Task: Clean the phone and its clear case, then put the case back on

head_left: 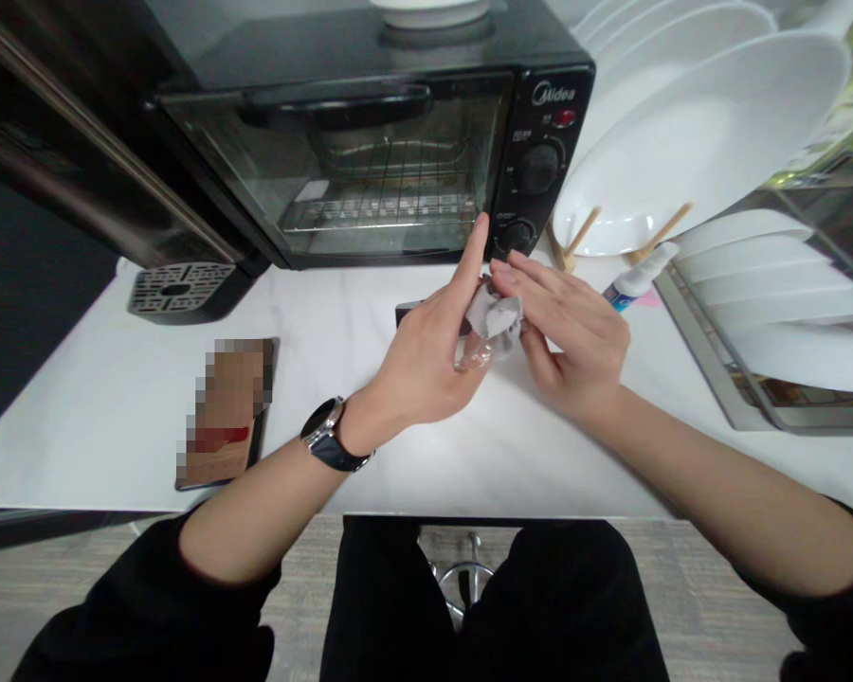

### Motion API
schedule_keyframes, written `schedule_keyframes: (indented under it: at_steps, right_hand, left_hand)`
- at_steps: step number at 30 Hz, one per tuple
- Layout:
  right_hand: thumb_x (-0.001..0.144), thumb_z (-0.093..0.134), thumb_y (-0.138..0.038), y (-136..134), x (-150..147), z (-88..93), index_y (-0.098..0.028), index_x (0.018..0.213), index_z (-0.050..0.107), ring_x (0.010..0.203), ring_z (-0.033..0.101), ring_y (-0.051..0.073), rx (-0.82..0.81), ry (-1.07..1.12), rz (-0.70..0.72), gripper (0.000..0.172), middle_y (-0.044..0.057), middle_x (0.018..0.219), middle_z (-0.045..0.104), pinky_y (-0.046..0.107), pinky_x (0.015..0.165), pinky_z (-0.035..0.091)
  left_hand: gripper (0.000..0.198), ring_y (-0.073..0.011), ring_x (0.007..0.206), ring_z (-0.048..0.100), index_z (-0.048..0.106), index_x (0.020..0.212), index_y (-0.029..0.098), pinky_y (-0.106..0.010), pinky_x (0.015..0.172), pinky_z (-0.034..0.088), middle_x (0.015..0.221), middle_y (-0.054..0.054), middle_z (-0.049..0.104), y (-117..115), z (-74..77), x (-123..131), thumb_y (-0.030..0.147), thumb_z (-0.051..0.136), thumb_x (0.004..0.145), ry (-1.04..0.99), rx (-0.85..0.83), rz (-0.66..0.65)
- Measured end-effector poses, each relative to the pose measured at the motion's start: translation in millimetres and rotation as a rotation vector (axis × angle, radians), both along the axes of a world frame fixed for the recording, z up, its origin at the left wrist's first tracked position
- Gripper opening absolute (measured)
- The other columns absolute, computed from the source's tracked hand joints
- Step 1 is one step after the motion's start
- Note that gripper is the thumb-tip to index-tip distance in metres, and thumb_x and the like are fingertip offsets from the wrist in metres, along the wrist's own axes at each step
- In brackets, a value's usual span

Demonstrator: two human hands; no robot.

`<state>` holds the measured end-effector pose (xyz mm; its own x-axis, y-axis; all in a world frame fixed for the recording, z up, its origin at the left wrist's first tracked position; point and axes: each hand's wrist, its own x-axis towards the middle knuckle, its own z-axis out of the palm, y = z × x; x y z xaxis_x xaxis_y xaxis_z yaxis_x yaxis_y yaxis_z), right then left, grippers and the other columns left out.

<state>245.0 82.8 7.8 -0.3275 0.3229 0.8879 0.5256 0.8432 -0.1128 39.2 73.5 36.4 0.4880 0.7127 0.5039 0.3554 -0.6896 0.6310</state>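
Above the counter, my left hand [433, 355] has its index finger stretched forward and its thumb side around a clear, shiny, lens-like piece [478, 356]. My right hand [569, 327] is closed, its fingertips pressing a crumpled grey cloth [494, 313] against that piece. Both hands meet at the cloth, which covers most of the piece, so its full shape is hidden. Beneath my left hand a small dark object [404, 312] lies on the counter, mostly covered. A white-capped spray bottle [636, 279] with a blue label is just right of my right hand.
A black toaster oven [370, 170] stands behind my hands, with a white dish [433, 11] on top. White plates [725, 142] fill a rack at right, near stacked white bowls [768, 275]. On the left are a tablet [227, 412] and a drip tray [180, 289].
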Motion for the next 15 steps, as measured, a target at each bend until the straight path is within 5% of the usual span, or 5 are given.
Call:
schedule_keyframes:
  at_steps: [6, 10, 15]
  right_hand:
    - [0.104, 0.053, -0.011, -9.6, -5.6, 0.1, -0.030, 0.160, 0.055, 0.146, 0.064, 0.024, -0.086, 0.031, -0.010, 0.059, 0.004, 0.150, 0.073, 0.045, 0.119, 0.057]
    - [0.106, 0.051, -0.012, -23.3, -12.7, 4.2, -0.027, 0.163, 0.051, 0.150, 0.059, 0.021, -0.054, -0.032, 0.087, 0.058, 0.004, 0.150, 0.072, 0.044, 0.128, 0.049]
    - [0.110, 0.049, -0.014, -31.2, -18.8, 7.8, -0.031, 0.168, 0.042, 0.147, 0.062, 0.017, 0.015, -0.057, 0.145, 0.061, 0.001, 0.147, 0.073, 0.038, 0.127, 0.051]
  left_hand:
    - [0.090, -0.0264, 0.106, 0.073, 0.007, 0.176, 0.027, -0.048, 0.094, 0.063, 0.155, -0.009, 0.064, 4.4, -5.8, -0.5, 0.030, 0.048, 0.096, 0.025, -0.003, 0.014]
    - [0.100, -0.0315, 0.118, 0.073, 0.005, 0.177, 0.025, -0.050, 0.099, 0.063, 0.163, -0.012, 0.057, 9.6, -13.9, -1.9, 0.034, 0.059, 0.093, 0.004, 0.040, -0.044]
    - [0.101, -0.0361, 0.129, 0.071, 0.004, 0.177, 0.029, -0.050, 0.101, 0.063, 0.148, -0.010, 0.069, 15.0, -22.0, -5.4, 0.041, 0.064, 0.098, -0.061, -0.024, -0.122]
